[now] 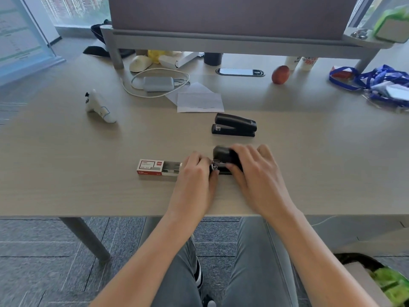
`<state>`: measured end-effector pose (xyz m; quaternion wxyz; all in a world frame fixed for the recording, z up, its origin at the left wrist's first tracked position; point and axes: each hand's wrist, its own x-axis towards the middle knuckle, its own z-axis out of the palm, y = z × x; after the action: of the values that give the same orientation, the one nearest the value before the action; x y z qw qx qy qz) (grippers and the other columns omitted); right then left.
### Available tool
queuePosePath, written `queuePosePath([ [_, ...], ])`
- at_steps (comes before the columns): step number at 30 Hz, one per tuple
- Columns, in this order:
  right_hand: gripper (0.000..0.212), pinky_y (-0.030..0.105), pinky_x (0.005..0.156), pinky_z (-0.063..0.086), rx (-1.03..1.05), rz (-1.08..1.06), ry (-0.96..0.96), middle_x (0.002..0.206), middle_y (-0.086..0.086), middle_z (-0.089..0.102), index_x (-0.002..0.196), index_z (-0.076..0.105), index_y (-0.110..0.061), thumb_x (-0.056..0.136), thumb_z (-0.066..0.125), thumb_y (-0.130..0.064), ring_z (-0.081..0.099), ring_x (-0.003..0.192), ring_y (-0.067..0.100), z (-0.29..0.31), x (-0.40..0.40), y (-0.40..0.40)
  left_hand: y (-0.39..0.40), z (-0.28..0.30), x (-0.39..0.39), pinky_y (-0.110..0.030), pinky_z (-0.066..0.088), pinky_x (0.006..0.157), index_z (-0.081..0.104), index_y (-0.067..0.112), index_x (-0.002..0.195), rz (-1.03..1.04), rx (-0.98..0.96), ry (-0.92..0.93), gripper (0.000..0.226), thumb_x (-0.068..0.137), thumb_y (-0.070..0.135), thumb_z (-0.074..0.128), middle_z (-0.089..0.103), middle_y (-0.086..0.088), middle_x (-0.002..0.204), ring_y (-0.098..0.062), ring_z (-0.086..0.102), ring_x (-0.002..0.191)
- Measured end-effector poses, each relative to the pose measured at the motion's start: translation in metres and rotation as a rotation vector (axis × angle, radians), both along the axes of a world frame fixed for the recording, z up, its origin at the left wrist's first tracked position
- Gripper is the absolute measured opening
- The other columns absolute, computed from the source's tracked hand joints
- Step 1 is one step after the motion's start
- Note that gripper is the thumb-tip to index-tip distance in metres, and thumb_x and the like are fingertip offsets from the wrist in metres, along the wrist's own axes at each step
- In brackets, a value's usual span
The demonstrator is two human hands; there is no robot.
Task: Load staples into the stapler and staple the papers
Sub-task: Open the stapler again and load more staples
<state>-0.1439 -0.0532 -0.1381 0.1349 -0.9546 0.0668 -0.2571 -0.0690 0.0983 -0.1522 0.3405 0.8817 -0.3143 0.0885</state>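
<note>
A black stapler (223,158) lies on the desk near the front edge, between both hands. My right hand (257,176) grips its body from the right, thumb under the top. My left hand (194,178) pinches at its metal front end, fingers curled. A red and white staple box (158,166) lies open just left of my left hand, its inner tray slid out. A second black stapler (234,125) sits shut farther back. Behind it lie the white papers (199,101), folded and overlapping.
A white game controller (99,106) stands at the left. A grey charger with a white cable (158,83) lies behind the papers. An orange-red fruit (280,74) and blue lanyards (376,82) sit at the back right. The desk edge (110,214) runs below my wrists.
</note>
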Motion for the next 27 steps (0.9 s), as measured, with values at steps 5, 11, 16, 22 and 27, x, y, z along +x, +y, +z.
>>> queuePosePath([
  [5,0.031,0.027,0.079,0.034,0.228,-0.056,-0.15,0.112,0.004,0.068,0.128,0.054,-0.011,0.103,0.059,-0.027,0.054,0.096,0.027,-0.001,-0.002,-0.002,-0.001,-0.002,0.001,-0.021,0.032,0.079,0.065,0.011,0.101,0.02,0.005,-0.007,0.01,0.093,0.017,0.065,0.049,0.002,0.1,-0.011,0.041,0.088],
  [11,0.033,0.028,0.082,0.036,0.333,-0.087,-0.188,0.117,0.005,0.069,0.131,0.053,-0.01,0.103,0.056,-0.028,0.055,0.103,0.029,-0.005,-0.004,-0.002,0.001,-0.002,-0.004,-0.023,0.036,0.084,0.059,0.012,0.118,0.018,0.015,-0.008,0.027,0.092,0.015,0.064,0.054,-0.002,0.112,-0.019,0.051,0.1],
  [16,0.03,0.035,0.085,0.043,0.405,-0.099,-0.196,0.117,0.002,0.069,0.13,0.052,-0.011,0.104,0.054,-0.027,0.058,0.105,0.027,-0.003,-0.005,-0.003,0.0,-0.002,-0.005,-0.033,0.047,0.083,0.051,0.021,0.138,-0.008,0.053,-0.031,0.046,0.093,0.013,0.061,0.05,-0.001,0.108,-0.021,0.05,0.099],
  [22,0.022,0.038,0.071,0.048,0.585,-0.163,-0.24,0.09,0.001,0.067,0.121,0.052,-0.01,0.107,0.048,-0.027,0.062,0.077,0.023,0.002,-0.015,-0.009,-0.001,-0.002,-0.006,-0.033,0.047,0.086,0.053,0.018,0.137,-0.007,0.038,-0.02,0.045,0.093,0.012,0.062,0.052,-0.003,0.11,-0.021,0.05,0.101],
  [27,0.019,0.035,0.069,0.065,1.156,-0.288,-0.247,0.102,0.024,0.073,0.11,0.054,-0.007,0.111,0.041,-0.02,0.07,0.068,0.022,0.011,-0.024,-0.017,-0.001,-0.001,-0.006,-0.032,0.047,0.089,0.055,0.014,0.136,-0.007,0.024,-0.012,0.045,0.092,0.01,0.063,0.054,-0.005,0.112,-0.022,0.051,0.104],
])
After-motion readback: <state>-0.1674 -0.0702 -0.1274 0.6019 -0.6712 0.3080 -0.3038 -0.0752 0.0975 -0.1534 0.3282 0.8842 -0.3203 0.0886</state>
